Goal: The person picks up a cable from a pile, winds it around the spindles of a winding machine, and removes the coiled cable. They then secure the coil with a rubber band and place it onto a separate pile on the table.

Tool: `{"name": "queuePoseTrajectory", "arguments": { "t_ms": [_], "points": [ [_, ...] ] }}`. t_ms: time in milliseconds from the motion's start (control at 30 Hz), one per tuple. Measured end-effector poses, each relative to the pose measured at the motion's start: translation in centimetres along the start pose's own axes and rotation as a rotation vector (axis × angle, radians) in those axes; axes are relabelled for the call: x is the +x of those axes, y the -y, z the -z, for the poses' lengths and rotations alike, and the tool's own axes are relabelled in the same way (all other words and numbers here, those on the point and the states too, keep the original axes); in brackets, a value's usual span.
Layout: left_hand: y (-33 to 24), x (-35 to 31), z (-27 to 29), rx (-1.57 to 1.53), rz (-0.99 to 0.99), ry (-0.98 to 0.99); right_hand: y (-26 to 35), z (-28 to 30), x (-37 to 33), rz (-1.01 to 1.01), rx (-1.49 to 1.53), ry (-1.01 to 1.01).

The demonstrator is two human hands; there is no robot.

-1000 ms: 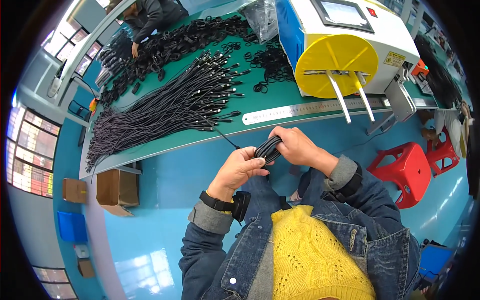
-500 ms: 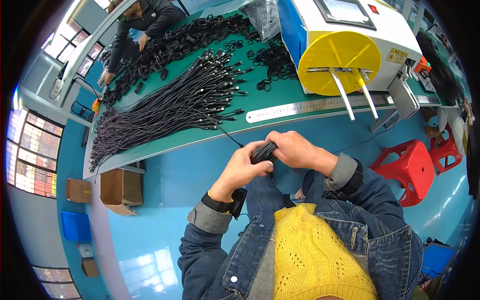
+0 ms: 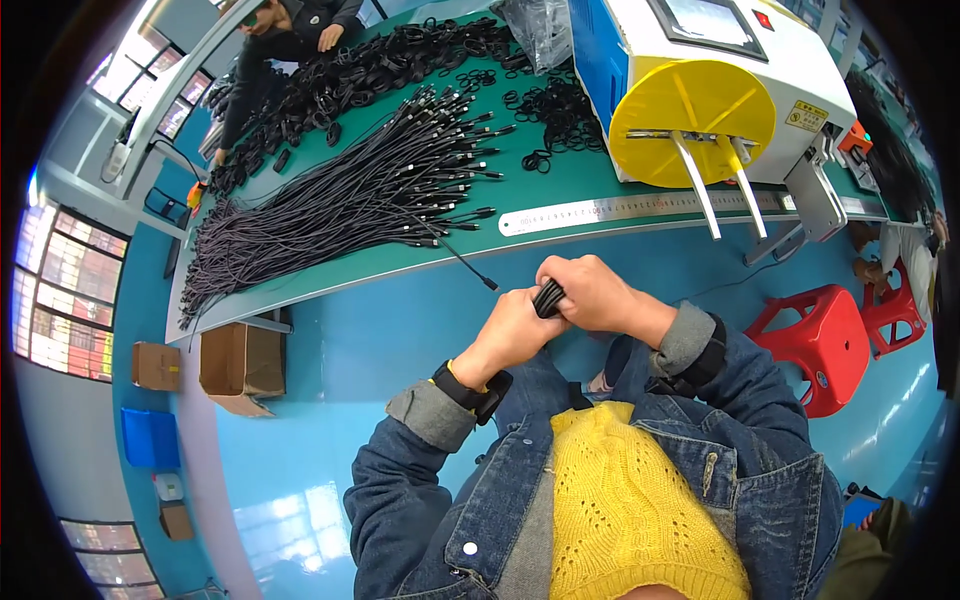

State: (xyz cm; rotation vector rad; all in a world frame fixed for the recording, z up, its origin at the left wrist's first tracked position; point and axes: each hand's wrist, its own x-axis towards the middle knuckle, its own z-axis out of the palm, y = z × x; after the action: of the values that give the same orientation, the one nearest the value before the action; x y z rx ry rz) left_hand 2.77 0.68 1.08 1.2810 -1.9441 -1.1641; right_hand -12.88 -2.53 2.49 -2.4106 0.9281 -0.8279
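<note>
Between my two hands is a coiled black cable (image 3: 549, 298), held off the table's front edge above my lap. My left hand (image 3: 515, 325) closes on the coil from the left, its fingers partly hidden. From the right, my right hand (image 3: 595, 293) wraps its fingers round the same coil. A pile of straight black cables (image 3: 330, 215) with metal-tipped plugs lies on the green table (image 3: 470, 245). One loose cable end (image 3: 488, 283) hangs over the table edge, just left of my hands.
A white machine with a yellow disc (image 3: 690, 110) and two metal prongs stands at the right. A steel ruler (image 3: 600, 212) lies along the table edge. Coiled cables (image 3: 390, 65) heap at the back, where another person (image 3: 290, 40) reaches in. Red stools (image 3: 815, 345) stand at right.
My left hand has moved right and up, closing in against my right hand round the coil. The other person's near hand has shifted. My view has tilted slightly.
</note>
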Motion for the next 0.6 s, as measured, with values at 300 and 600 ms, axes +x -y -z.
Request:
{"name": "queuePoseTrajectory", "arguments": {
  "t_ms": [300,600],
  "points": [
    [-1.6,-0.6,1.7,-0.08,0.277,0.242,-0.7,-2.2,-0.9,0.01,0.106,-0.011],
    [1.1,-1.4,3.4,-0.66,0.346,0.334,-0.6,-3.0,3.0,-0.022,0.087,0.148]
  ]
}}
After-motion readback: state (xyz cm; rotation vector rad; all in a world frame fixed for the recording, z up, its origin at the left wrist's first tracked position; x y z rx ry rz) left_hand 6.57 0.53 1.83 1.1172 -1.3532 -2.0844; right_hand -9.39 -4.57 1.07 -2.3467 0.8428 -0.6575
